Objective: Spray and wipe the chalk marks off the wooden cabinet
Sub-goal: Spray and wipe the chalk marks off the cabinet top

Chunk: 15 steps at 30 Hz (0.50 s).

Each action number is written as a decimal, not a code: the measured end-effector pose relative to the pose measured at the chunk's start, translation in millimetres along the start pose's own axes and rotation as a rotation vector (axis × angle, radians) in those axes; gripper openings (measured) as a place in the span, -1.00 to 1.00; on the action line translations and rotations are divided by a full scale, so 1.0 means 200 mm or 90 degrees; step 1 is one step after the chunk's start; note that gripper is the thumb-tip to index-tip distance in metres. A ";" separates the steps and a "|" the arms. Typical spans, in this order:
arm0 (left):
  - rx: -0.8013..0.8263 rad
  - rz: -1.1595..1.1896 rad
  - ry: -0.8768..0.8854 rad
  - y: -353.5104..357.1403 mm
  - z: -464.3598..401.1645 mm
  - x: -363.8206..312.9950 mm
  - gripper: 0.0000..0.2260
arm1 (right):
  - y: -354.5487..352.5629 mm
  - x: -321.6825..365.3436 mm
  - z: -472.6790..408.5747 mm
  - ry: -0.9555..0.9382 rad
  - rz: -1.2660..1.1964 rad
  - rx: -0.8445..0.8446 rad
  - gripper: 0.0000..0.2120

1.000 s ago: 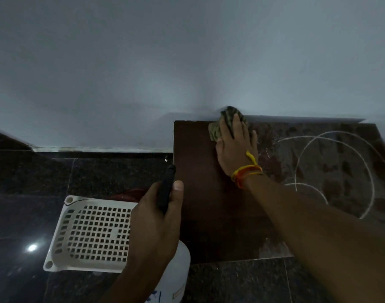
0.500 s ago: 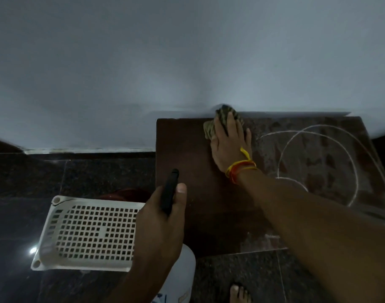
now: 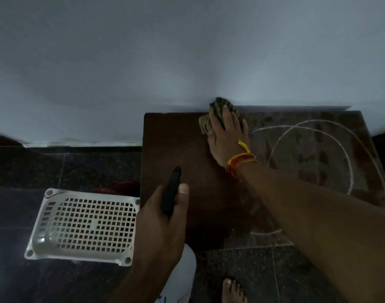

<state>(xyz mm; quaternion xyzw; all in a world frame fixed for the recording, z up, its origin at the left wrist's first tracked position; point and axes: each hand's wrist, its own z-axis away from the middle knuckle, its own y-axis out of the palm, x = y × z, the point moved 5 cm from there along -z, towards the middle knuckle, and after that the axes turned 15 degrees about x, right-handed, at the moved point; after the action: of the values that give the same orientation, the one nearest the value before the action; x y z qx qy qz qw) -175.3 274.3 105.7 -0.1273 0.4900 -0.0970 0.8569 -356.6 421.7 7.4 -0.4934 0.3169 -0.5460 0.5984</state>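
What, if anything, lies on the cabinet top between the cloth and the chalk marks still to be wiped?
Nothing visible. The right hand presses the cloth at the back edge of the cabinet; the chalk marks begin just to its right, with only bare, smeared wood between.

The right hand (image 3: 227, 136) and cloth (image 3: 217, 115) edged slightly backward.

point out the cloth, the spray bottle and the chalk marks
cloth (image 3: 205, 125), head view, the fold left of the fingers
spray bottle (image 3: 186, 267), head view, the white body below the left hand
chalk marks (image 3: 349, 167), head view, the inner arc's right side
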 end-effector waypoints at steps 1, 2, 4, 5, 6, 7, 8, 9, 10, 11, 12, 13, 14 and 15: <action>0.004 -0.005 0.001 0.01 0.00 0.01 -0.60 | 0.01 0.01 0.03 0.004 -0.002 -0.011 -0.43; 0.004 -0.008 0.003 0.02 -0.01 0.01 -0.60 | 0.02 0.01 0.07 0.008 -0.007 -0.020 -0.42; -0.005 -0.013 0.007 0.03 -0.02 0.00 -0.61 | 0.07 0.03 0.19 0.009 -0.016 -0.009 -0.41; -0.013 -0.008 0.007 0.03 -0.03 -0.01 -0.61 | 0.09 0.03 0.23 0.004 -0.014 0.009 -0.41; -0.020 -0.001 0.006 0.03 -0.03 -0.02 -0.60 | 0.09 0.02 0.25 -0.006 -0.009 0.023 -0.42; -0.025 0.003 0.004 0.04 -0.04 -0.03 -0.59 | 0.08 0.00 0.24 -0.019 0.000 0.029 -0.43; -0.027 0.005 0.002 0.04 -0.05 -0.04 -0.59 | 0.06 -0.02 0.20 -0.031 0.011 0.027 -0.44; -0.028 0.011 0.000 0.04 -0.05 -0.04 -0.60 | 0.04 -0.04 0.15 -0.040 0.019 0.028 -0.45; -0.030 0.023 -0.003 0.05 -0.05 -0.04 -0.61 | 0.02 -0.05 0.11 -0.043 0.025 0.027 -0.46; -0.030 0.033 -0.004 0.05 -0.05 -0.04 -0.62 | 0.02 -0.06 0.07 -0.040 0.032 0.029 -0.46; -0.030 0.036 -0.006 0.05 -0.05 -0.04 -0.62 | 0.02 -0.06 0.06 -0.032 0.037 0.026 -0.45; -0.031 0.034 -0.008 0.06 -0.04 -0.03 -0.63 | 0.03 -0.06 0.08 -0.023 0.036 0.020 -0.44; -0.033 0.029 -0.011 0.06 -0.03 -0.03 -0.63 | 0.03 -0.06 0.12 -0.015 0.027 0.014 -0.43; -0.037 0.026 -0.015 0.07 -0.02 -0.02 -0.63 | 0.06 -0.05 0.18 -0.011 0.015 0.023 -0.41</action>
<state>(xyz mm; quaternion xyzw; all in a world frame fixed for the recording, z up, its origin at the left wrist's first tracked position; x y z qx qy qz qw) -180.4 287.4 102.3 -0.1430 0.4851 -0.0638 0.8603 -321.1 440.0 6.3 -0.4836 0.3076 -0.5403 0.6161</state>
